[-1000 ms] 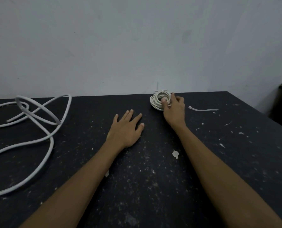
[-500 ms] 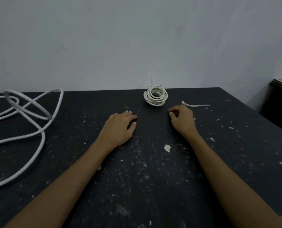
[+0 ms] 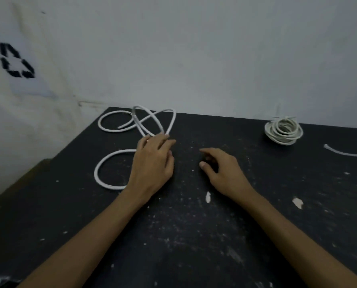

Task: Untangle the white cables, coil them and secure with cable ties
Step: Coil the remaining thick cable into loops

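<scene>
You're working on a black table (image 3: 194, 235) speckled with white flecks and chipped patches, pushed against a pale wall (image 3: 194, 48) bearing a stencilled black recycling mark (image 3: 16, 61) at the left. Your left hand (image 3: 152, 163) lies over the loose white cable (image 3: 119, 154) that loops across the table's far left corner, fingers together, reaching onto its strands. Your right hand (image 3: 221, 169) sits near it, fingers loosely curled, holding nothing. The coiled cable (image 3: 283, 129), tied, rests far right; a short cable tie (image 3: 346, 152) lies nearby.
</scene>
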